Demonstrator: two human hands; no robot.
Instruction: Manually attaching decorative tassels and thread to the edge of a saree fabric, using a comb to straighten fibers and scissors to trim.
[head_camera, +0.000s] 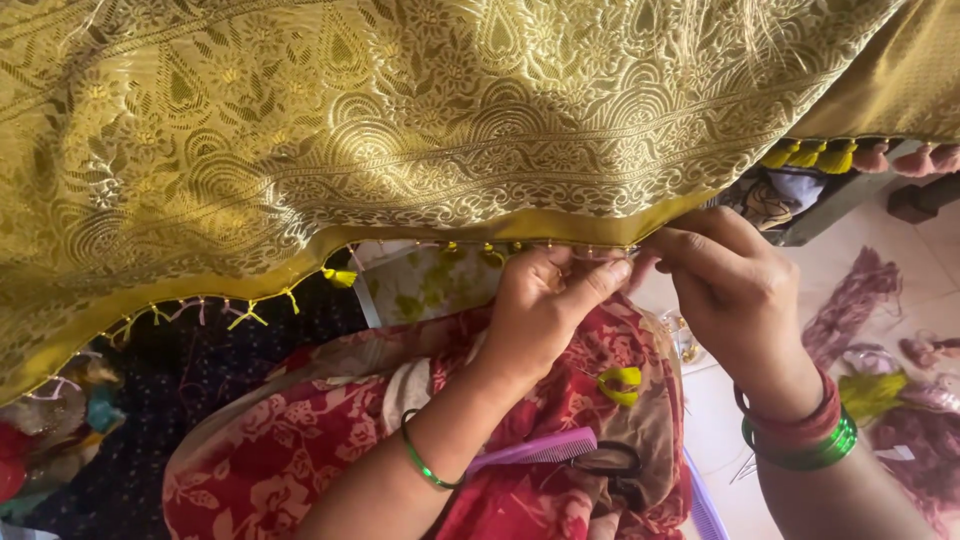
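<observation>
While both hands pinch the gold cloth's (400, 130) hem, left hand (540, 310) and right hand (735, 290) touch fingertips; a comb (535, 450) lies in the lap.

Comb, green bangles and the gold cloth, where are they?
Comb (535, 449), head view, on the purple teeth.
Green bangles (815, 452), head view, on the right wrist's stack.
Gold cloth (400, 110), head view, on the patterned middle.

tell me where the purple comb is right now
The purple comb lies on the red floral cloth in the person's lap, low centre, just below the left hand.
</observation>
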